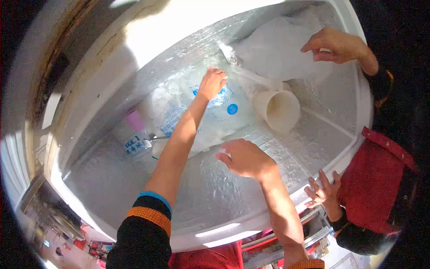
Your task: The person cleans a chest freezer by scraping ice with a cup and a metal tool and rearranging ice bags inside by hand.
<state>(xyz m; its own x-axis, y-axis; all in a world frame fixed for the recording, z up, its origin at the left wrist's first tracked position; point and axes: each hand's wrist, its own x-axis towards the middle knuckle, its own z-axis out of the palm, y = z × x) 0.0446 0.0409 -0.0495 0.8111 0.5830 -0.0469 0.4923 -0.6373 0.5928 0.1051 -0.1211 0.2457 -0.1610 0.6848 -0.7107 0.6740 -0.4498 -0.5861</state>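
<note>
Inside a white chest freezer (251,197) lies a clear plastic ice bag (183,112) with blue print. My left hand (212,83) reaches across to its far part, fingers curled closed on the plastic. Over the near side of the bag, my right hand (248,159) hovers with its fingers bent forward and thumb apart, holding nothing I can see. To the right of the bag, a whitish plastic tub (283,111) rests tilted, its mouth toward me. A metal fork-like utensil (148,142) lies at the bag's left edge.
Another person stands at the right in a red apron (371,179). One of their hands (338,45) is above a whitish plastic bag (282,45); the other hand (324,190) is at the freezer's rim. A pink piece (134,121) lies at the left.
</note>
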